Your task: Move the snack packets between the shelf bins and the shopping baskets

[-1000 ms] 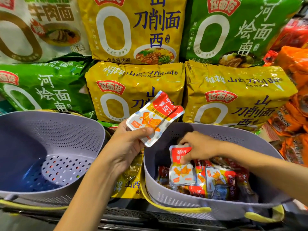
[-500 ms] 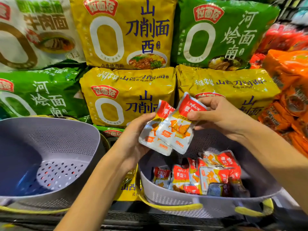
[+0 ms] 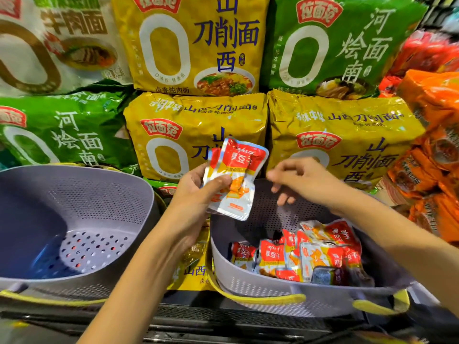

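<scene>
Snack packets (image 3: 238, 160) in the pinch of the left hand (image 3: 196, 194), right hand (image 3: 305, 180) just beside, loose-fingered, empty.

The left hand (image 3: 196, 192) is raised, its thumb pressed across the front of a small stack of packets (image 3: 236, 170) and its fingers behind them. Its forearm runs up from the bottom of the view. The right hand (image 3: 305, 180) hangs just beside it, clear of the packets, back upward, fingers loosely curled and holding nothing. Its forearm comes in from the right.
</scene>
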Demonstrator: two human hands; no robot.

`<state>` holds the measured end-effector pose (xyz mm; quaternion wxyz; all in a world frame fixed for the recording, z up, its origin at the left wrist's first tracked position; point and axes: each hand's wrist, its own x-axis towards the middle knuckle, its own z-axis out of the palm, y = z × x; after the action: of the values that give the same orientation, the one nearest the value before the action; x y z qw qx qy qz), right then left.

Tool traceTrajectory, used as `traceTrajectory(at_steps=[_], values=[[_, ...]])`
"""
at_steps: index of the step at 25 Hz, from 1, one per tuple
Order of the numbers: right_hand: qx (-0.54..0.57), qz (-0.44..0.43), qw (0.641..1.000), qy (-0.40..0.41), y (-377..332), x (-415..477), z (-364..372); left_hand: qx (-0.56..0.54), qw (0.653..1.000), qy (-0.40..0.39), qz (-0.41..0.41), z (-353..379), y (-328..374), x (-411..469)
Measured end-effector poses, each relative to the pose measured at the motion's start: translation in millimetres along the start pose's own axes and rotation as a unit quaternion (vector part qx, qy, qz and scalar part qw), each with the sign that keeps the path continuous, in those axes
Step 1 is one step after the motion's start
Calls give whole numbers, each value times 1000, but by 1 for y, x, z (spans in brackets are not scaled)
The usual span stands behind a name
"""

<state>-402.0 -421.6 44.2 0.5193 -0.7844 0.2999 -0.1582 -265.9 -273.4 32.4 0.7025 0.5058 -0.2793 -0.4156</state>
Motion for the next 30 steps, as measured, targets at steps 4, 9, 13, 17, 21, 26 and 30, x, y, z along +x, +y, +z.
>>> traceTrajectory(at_steps=[4,9,13,17,21,26,30], values=[[-366,46,916,-160,50,17,38,3,1000,22,0,-7,-3,0],[-568,-19,785,-246,83,17,87,-21,999,49,-6,-11,-8,-2],[-553,-24,797,-239,84,20,95,-35,997,74,-9,-14,-10,-1],[-368,4,904,-218,81,26,82,-15,998,68,5,-13,-10,-3],[-182,17,971,-154,27,21,14,11,997,75,31,-14,-13,-2],[128,-44,984,-113,-32,-9,-41,45,997,50,41,-7,-16,0],[118,-54,991,-38,-36,-4,-10,-10,1000,8,-12,4,-11,0]])
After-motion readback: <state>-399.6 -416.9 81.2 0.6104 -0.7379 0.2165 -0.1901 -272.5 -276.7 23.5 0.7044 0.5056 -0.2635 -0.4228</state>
